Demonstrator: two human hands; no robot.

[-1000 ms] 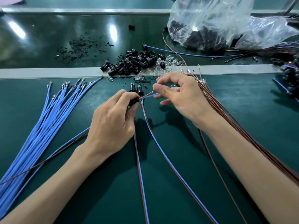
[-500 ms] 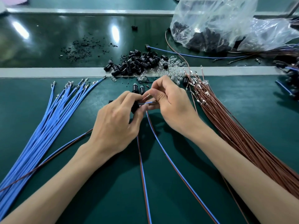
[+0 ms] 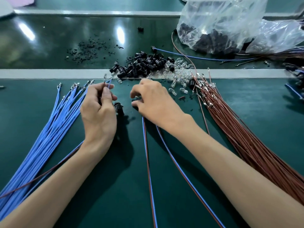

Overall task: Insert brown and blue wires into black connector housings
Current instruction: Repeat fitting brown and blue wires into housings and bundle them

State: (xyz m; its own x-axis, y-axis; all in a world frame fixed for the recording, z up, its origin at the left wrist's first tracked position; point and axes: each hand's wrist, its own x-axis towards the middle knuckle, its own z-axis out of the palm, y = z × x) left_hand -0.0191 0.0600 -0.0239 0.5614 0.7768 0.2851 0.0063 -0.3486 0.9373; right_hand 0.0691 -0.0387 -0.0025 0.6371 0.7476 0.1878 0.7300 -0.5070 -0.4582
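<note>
Wires (image 3: 109, 84), blue and brown, pinched in my left hand (image 3: 98, 112) mid-frame; black housing (image 3: 118, 106) just beside it; right hand (image 3: 156, 104) curls fingers down, and I can't tell its grip.

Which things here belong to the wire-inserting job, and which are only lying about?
Job: left hand pinching wire pair; loose black housing; housing pile; blue wires; brown wires.
Lying about: clear bulbs; plastic bag; black crumbs.

Blue wires (image 3: 54, 122), brown wires (image 3: 246, 137), black housings (image 3: 144, 63)
</note>
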